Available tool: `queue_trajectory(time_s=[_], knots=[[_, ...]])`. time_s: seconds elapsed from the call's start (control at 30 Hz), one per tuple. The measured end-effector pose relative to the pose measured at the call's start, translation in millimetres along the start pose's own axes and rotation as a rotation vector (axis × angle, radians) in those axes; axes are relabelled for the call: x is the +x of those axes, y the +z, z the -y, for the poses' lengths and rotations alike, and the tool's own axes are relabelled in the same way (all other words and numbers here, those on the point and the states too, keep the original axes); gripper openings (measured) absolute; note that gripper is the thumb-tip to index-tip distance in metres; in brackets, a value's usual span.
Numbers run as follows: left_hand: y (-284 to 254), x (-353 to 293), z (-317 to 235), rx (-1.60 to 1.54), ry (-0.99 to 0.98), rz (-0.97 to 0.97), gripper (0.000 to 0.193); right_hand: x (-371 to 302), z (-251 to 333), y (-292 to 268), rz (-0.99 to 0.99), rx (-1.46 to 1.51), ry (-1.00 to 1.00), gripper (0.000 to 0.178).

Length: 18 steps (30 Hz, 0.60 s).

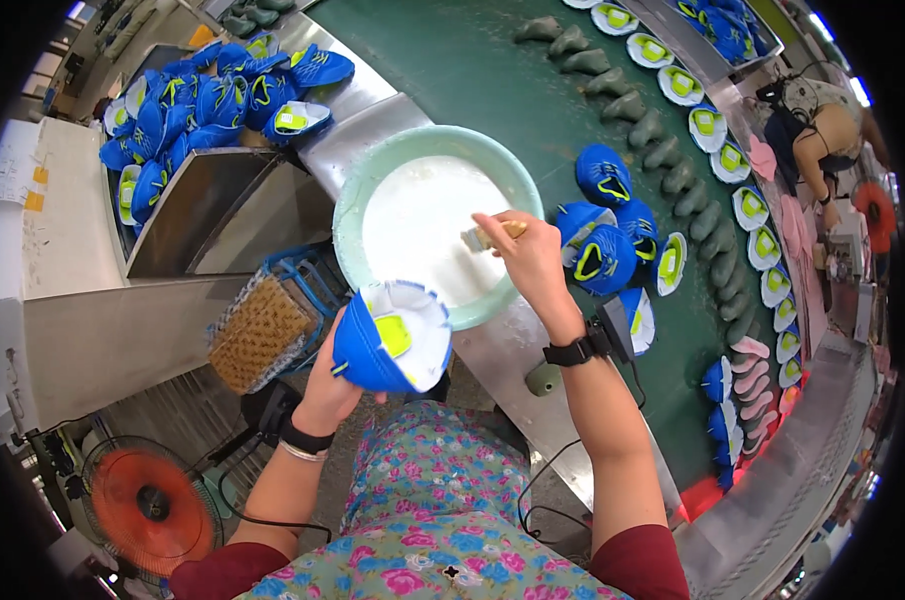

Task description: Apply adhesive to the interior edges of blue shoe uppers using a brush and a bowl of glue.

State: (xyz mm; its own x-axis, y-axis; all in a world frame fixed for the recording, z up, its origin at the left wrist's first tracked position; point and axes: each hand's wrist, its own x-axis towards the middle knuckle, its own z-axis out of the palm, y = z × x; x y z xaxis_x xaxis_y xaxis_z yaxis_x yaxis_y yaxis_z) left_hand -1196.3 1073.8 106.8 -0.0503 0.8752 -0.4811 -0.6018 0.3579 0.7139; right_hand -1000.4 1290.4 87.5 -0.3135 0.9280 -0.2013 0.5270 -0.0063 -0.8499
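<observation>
In my left hand I hold a blue shoe upper, its white underside and yellow-green patch turned up. My right hand is closed around the wooden handle of a brush, whose pale bristles are over the basin. White liquid fills much of the round, pale green basin. The shoe upper is by the basin's near left rim. Several more blue shoe uppers lie just right of my right hand on the green belt.
A heap of blue uppers sits at the far left. Grey shoe lasts and white-edged uppers line the green belt. An orange fan stands lower left, beside a woven-seat stool. Another person works at far right.
</observation>
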Motion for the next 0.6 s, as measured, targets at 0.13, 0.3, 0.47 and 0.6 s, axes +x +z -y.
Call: queue_trajectory(time_s=[0.13, 0.3, 0.47, 0.6], knots=[[-30, 40, -2, -0.364, -0.199, 0.099, 0.053, 19, -33, 34, -0.039, -0.175, -0.08, 0.022], [-53, 74, -5, -0.164, -0.001, 0.099, 0.057, 4, 17, 19, -0.098, 0.01, -0.192, 0.019], [-41, 96, -11, -0.143, -0.008, 0.097, 0.056, 2, 59, 13, 0.1, 0.27, -0.257, 0.018], [-38, 108, -11, -0.148, 0.067, 0.115, 0.053, 7, 41, 6, -0.103, 0.151, -0.198, 0.013]])
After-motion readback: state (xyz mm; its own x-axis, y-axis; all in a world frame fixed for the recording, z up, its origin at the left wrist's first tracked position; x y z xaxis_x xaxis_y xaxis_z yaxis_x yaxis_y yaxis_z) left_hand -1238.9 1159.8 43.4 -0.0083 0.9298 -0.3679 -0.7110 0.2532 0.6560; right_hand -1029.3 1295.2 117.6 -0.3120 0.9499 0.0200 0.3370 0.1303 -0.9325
